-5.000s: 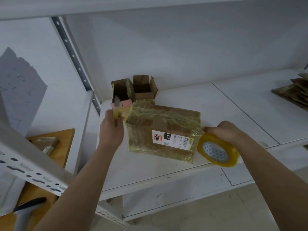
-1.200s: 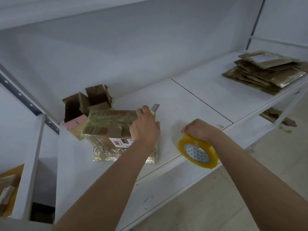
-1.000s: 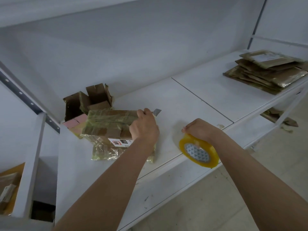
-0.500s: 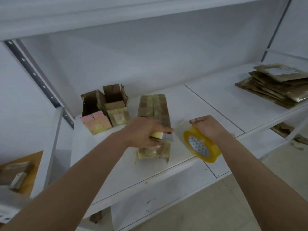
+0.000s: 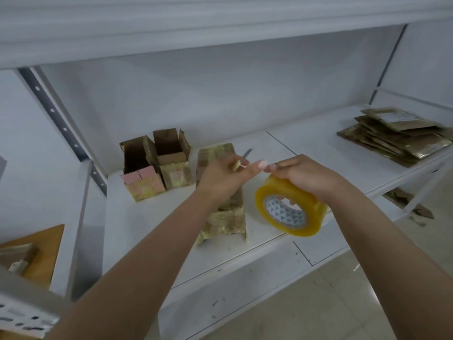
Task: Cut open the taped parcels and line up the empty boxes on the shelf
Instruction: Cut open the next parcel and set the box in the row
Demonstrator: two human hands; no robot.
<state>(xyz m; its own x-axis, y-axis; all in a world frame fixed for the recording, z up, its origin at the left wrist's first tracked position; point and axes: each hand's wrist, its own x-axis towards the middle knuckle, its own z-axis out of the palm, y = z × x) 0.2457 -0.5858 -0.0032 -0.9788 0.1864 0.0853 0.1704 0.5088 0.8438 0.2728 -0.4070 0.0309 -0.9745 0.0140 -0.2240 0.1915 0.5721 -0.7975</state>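
Note:
A tape-wrapped brown parcel (image 5: 224, 217) lies lengthwise on the white shelf (image 5: 152, 231), partly hidden by my left arm. My left hand (image 5: 224, 176) hovers over it and grips a small yellow-handled box cutter (image 5: 241, 159) with its blade pointing up and away. My right hand (image 5: 308, 176) holds a yellow roll of tape (image 5: 289, 207) from above, at the shelf's front edge. The fingertips of both hands meet above the parcel. Two opened small boxes (image 5: 157, 163) stand side by side at the back left.
A stack of flattened taped cartons (image 5: 397, 134) lies on the shelf at the far right. A perforated metal upright (image 5: 61, 123) rises at the left. A wooden surface (image 5: 39, 253) with small items is at lower left. Another shelf board runs overhead.
The parcel was turned from crosswise to lengthwise beside the opened boxes. My left hand lifted off it with the cutter and came up to meet my right hand's fingertips.

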